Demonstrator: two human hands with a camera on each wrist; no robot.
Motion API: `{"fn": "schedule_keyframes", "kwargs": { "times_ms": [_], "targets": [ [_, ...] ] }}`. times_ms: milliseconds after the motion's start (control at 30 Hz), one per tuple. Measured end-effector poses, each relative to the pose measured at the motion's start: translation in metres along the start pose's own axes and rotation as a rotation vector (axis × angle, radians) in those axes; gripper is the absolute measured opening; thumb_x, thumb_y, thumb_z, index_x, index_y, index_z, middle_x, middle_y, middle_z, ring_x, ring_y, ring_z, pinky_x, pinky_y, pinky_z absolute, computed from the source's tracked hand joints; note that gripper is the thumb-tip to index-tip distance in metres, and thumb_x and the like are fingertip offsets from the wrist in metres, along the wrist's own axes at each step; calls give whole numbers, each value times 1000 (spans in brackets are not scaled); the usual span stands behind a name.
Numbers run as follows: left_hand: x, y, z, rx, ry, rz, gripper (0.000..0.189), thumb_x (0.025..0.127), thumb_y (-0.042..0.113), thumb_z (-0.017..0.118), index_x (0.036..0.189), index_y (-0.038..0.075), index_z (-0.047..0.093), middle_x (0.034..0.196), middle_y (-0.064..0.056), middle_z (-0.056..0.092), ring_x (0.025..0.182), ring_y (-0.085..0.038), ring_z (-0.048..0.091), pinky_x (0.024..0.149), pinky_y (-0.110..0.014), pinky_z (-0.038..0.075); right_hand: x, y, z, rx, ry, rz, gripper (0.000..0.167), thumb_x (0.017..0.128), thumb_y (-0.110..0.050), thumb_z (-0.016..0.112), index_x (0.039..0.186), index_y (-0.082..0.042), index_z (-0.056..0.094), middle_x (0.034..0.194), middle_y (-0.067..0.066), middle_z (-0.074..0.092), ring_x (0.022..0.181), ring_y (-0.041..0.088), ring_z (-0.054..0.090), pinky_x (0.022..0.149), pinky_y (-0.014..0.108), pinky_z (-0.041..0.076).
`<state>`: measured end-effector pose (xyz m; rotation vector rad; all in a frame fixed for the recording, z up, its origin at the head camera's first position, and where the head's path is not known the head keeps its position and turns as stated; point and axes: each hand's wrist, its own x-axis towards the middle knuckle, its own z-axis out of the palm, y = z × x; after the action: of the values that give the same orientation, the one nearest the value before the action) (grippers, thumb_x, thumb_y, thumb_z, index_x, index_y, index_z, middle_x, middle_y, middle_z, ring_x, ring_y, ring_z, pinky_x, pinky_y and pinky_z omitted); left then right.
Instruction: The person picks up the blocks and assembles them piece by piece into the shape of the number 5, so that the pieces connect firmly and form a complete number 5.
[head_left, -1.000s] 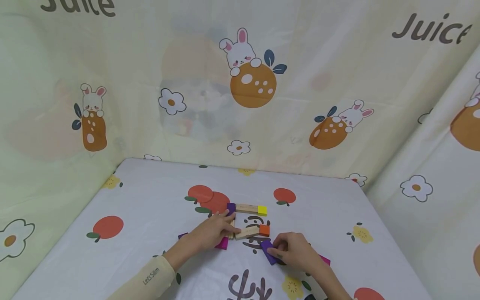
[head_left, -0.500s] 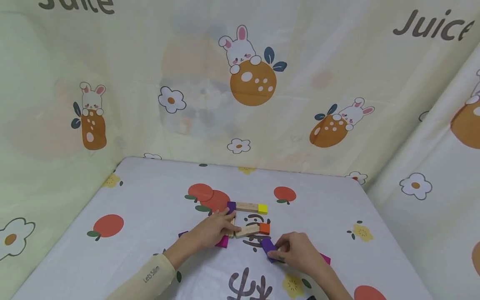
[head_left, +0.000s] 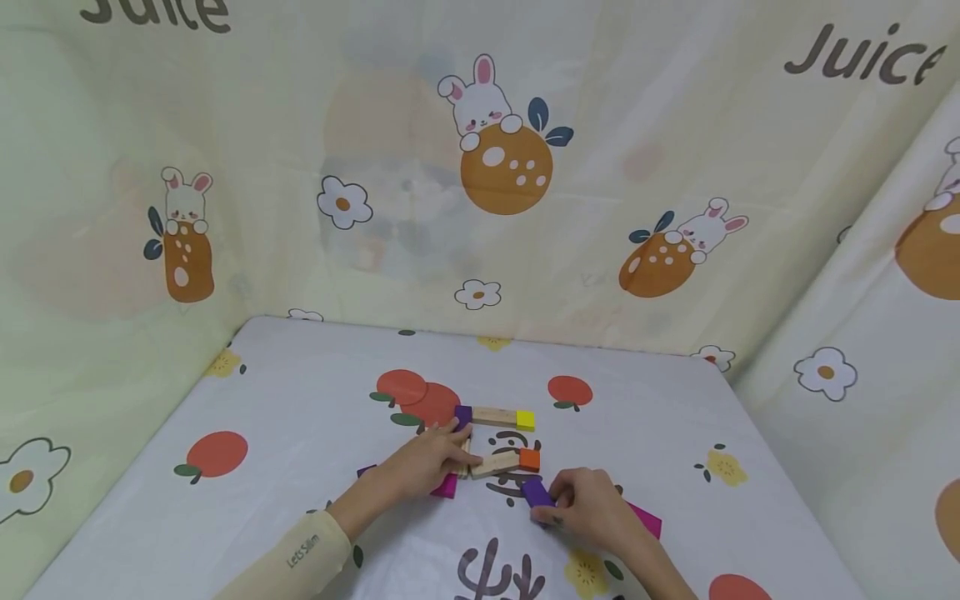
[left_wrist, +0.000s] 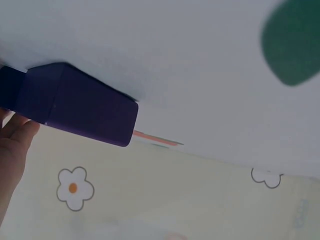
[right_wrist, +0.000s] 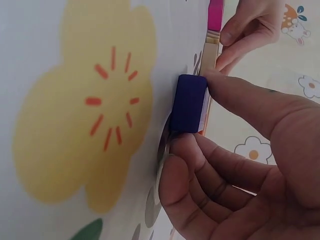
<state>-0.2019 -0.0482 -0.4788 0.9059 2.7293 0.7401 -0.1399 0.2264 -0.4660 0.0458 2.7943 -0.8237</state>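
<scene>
Low in the head view, my right hand (head_left: 592,508) pinches a purple block (head_left: 537,492) between thumb and fingers, just below the orange block (head_left: 529,460). The right wrist view shows this purple block (right_wrist: 189,103) end-on, with the thumb on one side and curled fingers on the other. My left hand (head_left: 423,461) rests over a column of blocks, its fingers extended. One fingertip touches a plain wooden block (head_left: 495,464); others reach a dark purple block (head_left: 463,414). A magenta block (head_left: 445,486) shows below that hand. Part of the column is hidden under it.
Another plain block (head_left: 493,416) lies beyond, ending at a yellow block (head_left: 525,420). Beside my right wrist lies a magenta block (head_left: 647,518). A dark block (left_wrist: 95,107) looms close in the left wrist view. Printed cloth covers the table (head_left: 300,392) and hangs behind it.
The right hand has shifted its grip slightly, its thumb now over the near end of the purple block. More of the magenta block by that wrist shows. The left hand has stayed put.
</scene>
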Motion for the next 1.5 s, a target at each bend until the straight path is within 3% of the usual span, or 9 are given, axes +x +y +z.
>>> {"fn": "schedule_keyframes", "kwargs": {
  "times_ms": [500, 900, 1500],
  "targets": [
    [2, -5, 4, 1, -2, -1, 35, 104, 9, 65, 132, 28, 76, 166, -9, 47, 161, -41, 32, 125, -65, 34, 5, -9, 3, -45, 42, 4, 35, 82, -37, 91, 96, -9, 75, 67, 1, 59, 63, 13, 51, 57, 22, 37],
    [2, -4, 3, -8, -6, -13, 35, 105, 11, 64, 133, 29, 75, 167, -8, 46, 162, -41, 30, 126, -65, 33, 6, -10, 6, -19, 58, 16, 33, 83, -35, 91, 91, -10, 74, 64, 0, 56, 59, 13, 48, 54, 21, 34],
    [-1, 0, 0, -16, -19, -21, 35, 105, 10, 63, 134, 27, 75, 168, -8, 45, 162, -41, 30, 125, -66, 33, 7, -14, 8, -45, 62, 42, 35, 83, -35, 91, 93, -7, 73, 65, 1, 57, 60, 14, 50, 54, 22, 37]
  ]
}}
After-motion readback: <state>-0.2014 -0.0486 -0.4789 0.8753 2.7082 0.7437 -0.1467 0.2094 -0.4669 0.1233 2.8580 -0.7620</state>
